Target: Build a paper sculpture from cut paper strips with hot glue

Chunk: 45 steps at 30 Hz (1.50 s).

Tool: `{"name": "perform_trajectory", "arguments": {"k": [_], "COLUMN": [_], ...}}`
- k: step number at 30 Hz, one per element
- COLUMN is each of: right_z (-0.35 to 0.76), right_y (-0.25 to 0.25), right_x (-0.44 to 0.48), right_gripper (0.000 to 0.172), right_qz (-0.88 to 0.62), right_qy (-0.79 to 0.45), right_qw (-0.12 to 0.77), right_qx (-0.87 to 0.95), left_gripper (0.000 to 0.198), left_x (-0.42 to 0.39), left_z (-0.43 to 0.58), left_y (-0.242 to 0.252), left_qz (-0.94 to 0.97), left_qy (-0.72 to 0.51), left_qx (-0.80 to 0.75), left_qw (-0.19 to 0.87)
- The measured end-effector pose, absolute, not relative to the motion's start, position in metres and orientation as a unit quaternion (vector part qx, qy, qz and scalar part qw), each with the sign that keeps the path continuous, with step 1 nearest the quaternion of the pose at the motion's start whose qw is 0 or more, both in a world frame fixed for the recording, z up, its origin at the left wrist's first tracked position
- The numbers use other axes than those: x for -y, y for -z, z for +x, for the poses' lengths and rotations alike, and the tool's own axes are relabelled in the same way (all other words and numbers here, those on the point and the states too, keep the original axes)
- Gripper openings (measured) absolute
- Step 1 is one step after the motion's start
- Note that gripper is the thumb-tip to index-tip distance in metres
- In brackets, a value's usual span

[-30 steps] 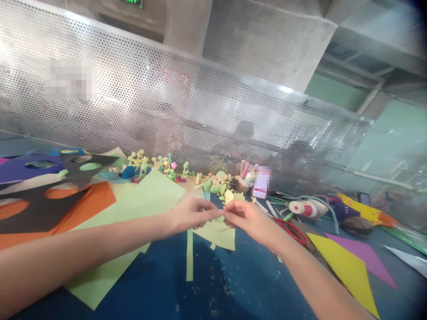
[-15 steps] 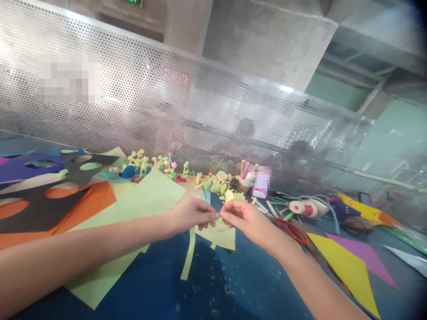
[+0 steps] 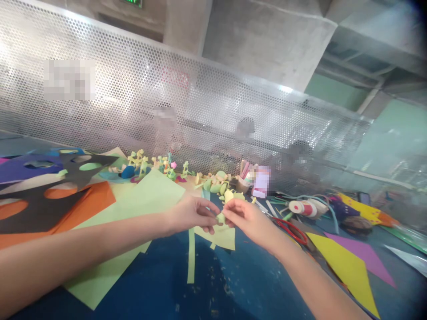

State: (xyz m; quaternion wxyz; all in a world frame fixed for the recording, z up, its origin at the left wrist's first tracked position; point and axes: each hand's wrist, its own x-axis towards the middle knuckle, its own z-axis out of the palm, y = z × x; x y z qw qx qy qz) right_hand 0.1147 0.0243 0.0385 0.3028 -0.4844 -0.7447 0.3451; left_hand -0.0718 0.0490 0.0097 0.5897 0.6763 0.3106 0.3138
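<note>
— What has been shifted since the earlier frame?
— From the head view, the pale green strip [image 3: 191, 262] has been straightened below the left hand [image 3: 193, 215], and the fingertips have been parted slightly.
— What is held?
— A small green piece [image 3: 220, 217] is pinched by the right hand [image 3: 245, 218] over the counter [image 3: 253, 289]. The left fingers are narrowed beside it; whether it is gripped there too cannot be told.
— And around them?
— A large green sheet [image 3: 147, 200] is spread toward the left edge, a yellow sheet [image 3: 348, 266] toward the right.
</note>
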Motion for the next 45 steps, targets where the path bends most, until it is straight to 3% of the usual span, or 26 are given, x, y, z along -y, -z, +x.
{"name": "perform_trajectory", "arguments": {"k": [23,35,45], "right_z": [0.111,0.110,0.106], "right_y": [-0.039,-0.034,-0.037], "right_x": [-0.023,-0.025,-0.023], "right_gripper": [0.011,0.013,0.016], "right_qz": [-0.457,-0.458,-0.442], "right_qy": [-0.349,-0.330,-0.355], "right_qw": [0.326,0.330,0.368], "right_qx": [0.750,0.757,0.737], "left_gripper": [0.033,0.028,0.039], "left_x": [-0.049,-0.048,-0.047], "left_z": [-0.074,-0.074,-0.072], "left_y": [-0.013,-0.010,-0.013], "left_qz": [0.649,0.729,0.689], "left_qy": [-0.309,-0.322,-0.311], "left_qx": [-0.327,-0.358,-0.392], "left_qw": [0.613,0.486,0.524]}}
